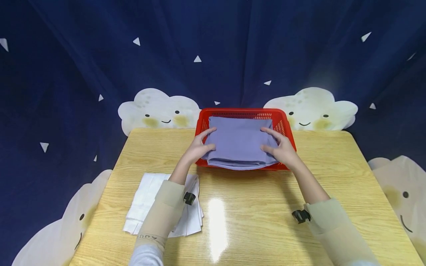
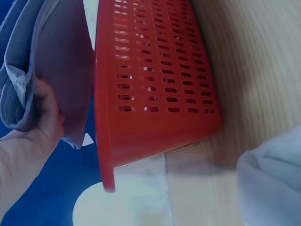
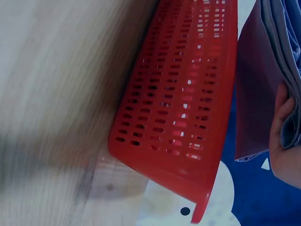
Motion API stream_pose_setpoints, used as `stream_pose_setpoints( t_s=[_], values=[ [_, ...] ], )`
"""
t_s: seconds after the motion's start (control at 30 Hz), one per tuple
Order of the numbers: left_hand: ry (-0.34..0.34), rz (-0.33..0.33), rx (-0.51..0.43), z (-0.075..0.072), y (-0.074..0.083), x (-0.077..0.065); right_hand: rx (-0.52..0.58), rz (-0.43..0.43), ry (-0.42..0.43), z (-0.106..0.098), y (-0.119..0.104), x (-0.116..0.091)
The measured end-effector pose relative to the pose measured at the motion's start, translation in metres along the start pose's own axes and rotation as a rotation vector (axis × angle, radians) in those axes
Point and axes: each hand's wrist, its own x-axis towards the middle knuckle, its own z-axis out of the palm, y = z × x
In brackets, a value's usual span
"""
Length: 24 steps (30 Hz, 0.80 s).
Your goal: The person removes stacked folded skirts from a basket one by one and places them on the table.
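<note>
A folded purple cloth (image 1: 237, 140), several layers thick, is held level over the red plastic basket (image 1: 283, 127). My left hand (image 1: 198, 147) grips its left edge with the thumb on top, and my right hand (image 1: 281, 148) grips the right edge in the same way. From the left wrist view, the fingers curl at the folded side of the cloth (image 2: 61, 61). In the right wrist view the cloth (image 3: 258, 89) is above the basket's rim, with a flat lower layer spreading out below the fingers. Whatever is in the basket under the cloth is hidden.
White folded cloths (image 1: 146, 199) lie on the wooden table (image 1: 259, 218) at the left, partly behind my left forearm. The basket stands at the table's back edge. Behind hangs a dark blue curtain (image 1: 219, 44) with cloud faces and white triangles.
</note>
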Motion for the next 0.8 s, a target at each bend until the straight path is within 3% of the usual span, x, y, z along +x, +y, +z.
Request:
stream_pose_setpoints(
  t_s=[0.23, 0.5, 0.8],
  values=[
    [0.033, 0.091, 0.081, 0.001, -0.002, -0.027, -0.004, -0.060, 0.014, 0.008, -0.004, -0.025],
    [0.025, 0.168, 0.123, 0.006, 0.017, -0.070, -0.002, -0.104, 0.047, 0.020, -0.003, -0.052],
    [0.054, 0.240, 0.103, 0.013, 0.006, -0.096, 0.006, -0.185, 0.090, 0.036, -0.032, -0.088]
  ],
)
